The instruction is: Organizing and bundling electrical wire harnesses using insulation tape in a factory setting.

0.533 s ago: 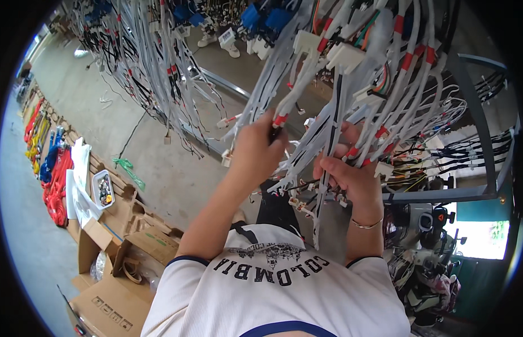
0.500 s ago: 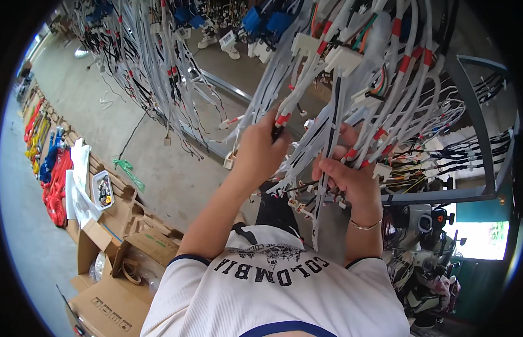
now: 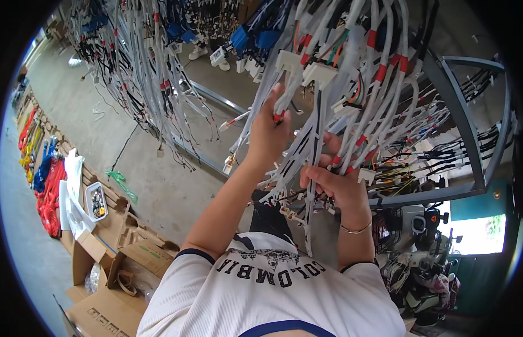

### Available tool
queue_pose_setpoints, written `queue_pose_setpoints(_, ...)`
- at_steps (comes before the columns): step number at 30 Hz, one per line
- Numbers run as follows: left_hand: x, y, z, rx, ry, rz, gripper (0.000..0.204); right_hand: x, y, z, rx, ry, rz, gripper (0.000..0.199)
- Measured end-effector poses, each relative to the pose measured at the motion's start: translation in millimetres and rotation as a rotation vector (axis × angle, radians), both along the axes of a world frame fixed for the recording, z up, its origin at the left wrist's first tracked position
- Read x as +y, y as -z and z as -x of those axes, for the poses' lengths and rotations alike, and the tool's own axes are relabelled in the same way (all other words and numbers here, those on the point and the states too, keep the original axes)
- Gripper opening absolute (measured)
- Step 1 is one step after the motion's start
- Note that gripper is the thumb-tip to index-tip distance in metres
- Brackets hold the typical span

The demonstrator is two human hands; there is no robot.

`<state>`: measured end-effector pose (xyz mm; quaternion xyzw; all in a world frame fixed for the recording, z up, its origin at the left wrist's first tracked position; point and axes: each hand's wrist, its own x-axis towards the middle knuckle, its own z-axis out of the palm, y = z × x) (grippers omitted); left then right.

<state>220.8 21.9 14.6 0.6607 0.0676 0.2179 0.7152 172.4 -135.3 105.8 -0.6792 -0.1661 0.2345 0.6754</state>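
White-sleeved wire harnesses (image 3: 379, 106) with red tape bands and white connectors hang in front of me. My left hand (image 3: 268, 135) is curled against one white-sleeved strand, next to a red band, with a finger pointing up along it. Just above it are a white connector (image 3: 289, 60) and a second white connector block (image 3: 319, 74). To the right, my right hand (image 3: 341, 182) is closed round the lower part of a bundle of strands, its thumb across the front. Loose wire ends with small plugs (image 3: 295, 216) dangle between my arms. Some fingertips are hidden behind wires.
A grey metal frame (image 3: 463, 112) stands at the right, with more harnesses laid across it. Another thick curtain of harnesses (image 3: 132, 67) hangs at the left. Cardboard boxes (image 3: 107, 312), a white tray of small parts (image 3: 96, 202) and coloured wire bundles (image 3: 48, 196) lie at the left.
My left hand has slid a little upward along the strands, and a finger now stretches up. My right hand keeps its grip. The whole view has shifted slightly.
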Motion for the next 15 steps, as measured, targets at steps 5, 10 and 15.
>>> queue_pose_setpoints(5, 22, 4, 7, -0.008, 0.137, 0.092, 0.02, 4, 4, 0, -0.055, -0.011, -0.01, 0.061)
queue_pose_setpoints(10, 69, -18, 78, 0.178, 0.33, 0.226, 0.016, 12, 17, -7, -0.309, 0.229, 0.149, 0.04)
queue_pose_setpoints(15, 95, -55, 136, 0.187, 0.609, 0.594, 0.035, 21, 21, -7, -0.414, 0.337, 0.138, 0.018)
